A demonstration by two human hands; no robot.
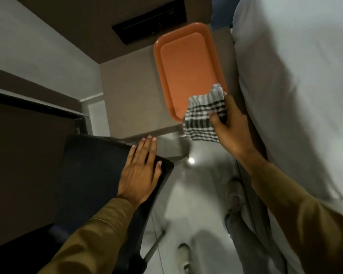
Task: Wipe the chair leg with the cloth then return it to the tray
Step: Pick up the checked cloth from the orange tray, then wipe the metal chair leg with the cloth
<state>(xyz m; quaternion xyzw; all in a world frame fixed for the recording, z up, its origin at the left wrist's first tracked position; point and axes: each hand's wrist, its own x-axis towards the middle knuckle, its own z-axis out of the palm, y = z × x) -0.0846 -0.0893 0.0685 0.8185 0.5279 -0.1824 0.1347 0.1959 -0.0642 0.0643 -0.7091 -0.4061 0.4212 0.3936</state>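
Observation:
An orange tray [178,62] lies on a brown tabletop [127,99] ahead of me. My right hand [229,123] grips a black-and-white checked cloth [203,117] that hangs over the tray's near right corner and past the table edge. Flat on the top of a dark chair back [91,165] rests my left hand [140,173], fingers spread. A thin metal chair leg [155,246] shows below, slanting toward the pale floor.
A white bed or mattress [293,86] fills the right side, close to the table. A dark recessed panel [149,18] sits in the tabletop behind the tray. My shoe [183,256] stands on the glossy floor [196,184]. A dark desk edge [34,107] runs at left.

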